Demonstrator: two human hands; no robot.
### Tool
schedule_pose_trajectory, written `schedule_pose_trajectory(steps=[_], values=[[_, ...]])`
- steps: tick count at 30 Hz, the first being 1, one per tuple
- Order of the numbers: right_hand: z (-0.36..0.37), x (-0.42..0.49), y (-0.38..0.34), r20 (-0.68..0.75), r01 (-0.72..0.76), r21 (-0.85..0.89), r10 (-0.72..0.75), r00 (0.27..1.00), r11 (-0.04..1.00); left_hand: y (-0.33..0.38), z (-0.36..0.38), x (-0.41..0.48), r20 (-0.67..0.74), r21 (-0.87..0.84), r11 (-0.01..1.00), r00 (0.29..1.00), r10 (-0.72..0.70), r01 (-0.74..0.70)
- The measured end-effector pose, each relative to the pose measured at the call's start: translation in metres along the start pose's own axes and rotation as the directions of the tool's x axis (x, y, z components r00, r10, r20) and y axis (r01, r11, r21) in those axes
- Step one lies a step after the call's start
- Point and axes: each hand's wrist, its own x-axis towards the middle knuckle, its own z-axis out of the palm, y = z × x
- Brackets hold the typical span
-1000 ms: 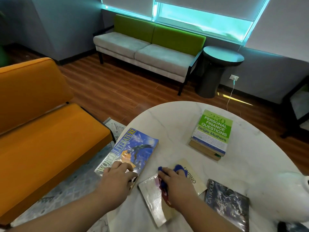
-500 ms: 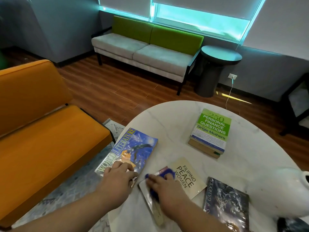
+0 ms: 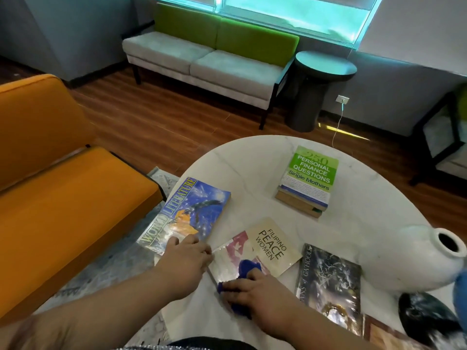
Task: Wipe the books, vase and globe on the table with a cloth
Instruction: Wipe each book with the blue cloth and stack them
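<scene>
Largely hidden, blue cloth [image 3: 249, 267] clutched under right grip [image 3: 257, 294]; left grip [image 3: 185, 260] spread on World Literature book [image 3: 187, 213].

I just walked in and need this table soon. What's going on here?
A person is wiping books on the white marble table. Their right hand holds a bunched blue cloth against the cover of the Filipino Peace Women book. The left hand rests at the near corner of the World Literature book. The green finance book, a dark-covered book and the white vase have no hand on them.
</scene>
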Motion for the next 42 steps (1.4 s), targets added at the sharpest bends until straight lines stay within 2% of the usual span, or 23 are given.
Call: schedule_pose_trajectory(steps=[1, 3, 4, 6, 7, 11, 12, 14, 15, 17, 19, 21, 23, 25, 26, 28, 30, 33, 35, 36, 38, 40, 42], values=[[-0.004, -0.006, 0.009, 0.011, -0.009, 0.021, 0.009, 1.0, 1.0, 0.001, 0.001, 0.001, 0.012, 0.016, 1.0, 1.0, 0.001, -0.001], [-0.02, -0.018, 0.027, -0.013, -0.132, 0.067, 0.133, 0.991, 0.989, 0.001, 0.002, 0.002, 0.035, 0.042, 0.999, 0.999, 0.002, -0.003], [-0.024, -0.022, 0.035, -0.037, -0.216, 0.063, 0.218, 0.975, 0.974, 0.002, 0.003, 0.002, 0.044, 0.056, 0.998, 0.999, 0.001, -0.004], [-0.022, -0.024, 0.033, -0.094, -0.295, 0.003, 0.294, 0.951, 0.956, 0.004, 0.001, 0.002, 0.045, 0.077, 0.997, 0.999, -0.006, 0.003], [-0.023, -0.022, 0.022, -0.108, -0.284, 0.02, 0.284, 0.953, 0.959, 0.005, 0.001, 0.003, 0.046, 0.076, 0.997, 0.999, -0.009, 0.006], [-0.001, -0.018, -0.006, 0.04, 0.025, 0.006, -0.025, 0.999, 1.0, 0.006, 0.0, 0.006, 0.045, 0.077, 0.997, 0.999, -0.002, -0.001], [-0.003, -0.018, 0.0, 0.054, 0.033, 0.049, -0.036, 0.998, 0.998, 0.005, 0.0, 0.007, 0.045, 0.075, 0.997, 0.999, 0.003, -0.006], [-0.02, -0.021, 0.022, 0.036, -0.082, 0.094, 0.079, 0.996, 0.992, 0.003, 0.001, 0.007, 0.042, 0.061, 0.998, 0.999, 0.006, -0.009], [-0.027, -0.025, 0.037, 0.024, -0.185, 0.089, 0.184, 0.983, 0.979, 0.002, 0.001, 0.007, 0.037, 0.051, 0.999, 0.999, 0.006, -0.008], [-0.041, -0.032, 0.063, 0.033, -0.417, 0.022, 0.416, 0.909, 0.909, 0.003, 0.0, 0.006, 0.03, 0.03, 1.0, 1.0, 0.006, -0.007], [-0.049, -0.031, 0.078, -0.003, -0.598, -0.022, 0.598, 0.801, 0.801, 0.004, 0.0, 0.005, 0.033, 0.012, 1.0, 0.999, 0.003, -0.003], [-0.05, -0.02, 0.069, -0.052, -0.658, -0.012, 0.657, 0.752, 0.753, 0.004, 0.0, 0.005, 0.03, -0.002, 1.0, 1.0, -0.006, 0.006], [-0.041, -0.001, 0.042, -0.042, -0.598, 0.052, 0.6, 0.799, 0.8, 0.004, 0.001, 0.005, 0.026, -0.013, 1.0, 1.0, -0.009, 0.009], [-0.021, 0.016, 0.011, -0.1, -0.376, 0.069, 0.381, 0.919, 0.924, 0.002, 0.001, 0.006, 0.031, -0.009, 1.0, 0.999, -0.007, 0.008], [-0.013, 0.02, 0.001, -0.08, -0.283, 0.063, 0.287, 0.955, 0.957, 0.001, 0.001, 0.007, 0.037, 0.002, 1.0, 0.999, -0.008, 0.007], [-0.009, 0.03, 0.007, -0.046, -0.228, 0.078, 0.232, 0.972, 0.97, 0.0, 0.002, 0.008, 0.041, 0.009, 1.0, 0.999, 0.0, 0.0], [-0.025, 0.032, 0.029, -0.014, -0.366, 0.075, 0.368, 0.93, 0.928, 0.0, 0.002, 0.008, 0.022, 0.003, 1.0, 1.0, 0.014, -0.014], [-0.049, 0.029, 0.063, 0.0, -0.625, -0.009, 0.625, 0.78, 0.78, 0.002, 0.002, 0.005, -0.009, 0.003, 1.0, 1.0, 0.016, -0.016], [-0.054, 0.033, 0.066, 0.024, -0.691, -0.004, 0.69, 0.723, 0.723, 0.001, 0.004, 0.003, -0.019, 0.025, 1.0, 1.0, 0.02, -0.019], [-0.056, 0.037, 0.059, 0.037, -0.686, 0.007, 0.685, 0.728, 0.728, 0.0, 0.006, 0.003, -0.012, 0.039, 0.999, 1.0, 0.014, -0.013], [-0.049, 0.048, 0.038, 0.027, -0.594, 0.045, 0.593, 0.805, 0.803, -0.001, 0.008, 0.001, -0.057, 0.026, 0.999, 0.998, 0.032, -0.031], [-0.031, 0.056, 0.012, -0.038, -0.381, 0.082, 0.385, 0.922, 0.921, -0.005, 0.014, -0.001, -0.086, 0.02, 0.995, 0.991, 0.099, -0.098], [-0.021, 0.058, 0.003, -0.036, -0.264, 0.112, 0.269, 0.962, 0.958, -0.006, 0.021, 0.0, -0.062, 0.034, 0.99, 0.988, 0.14, -0.138]])
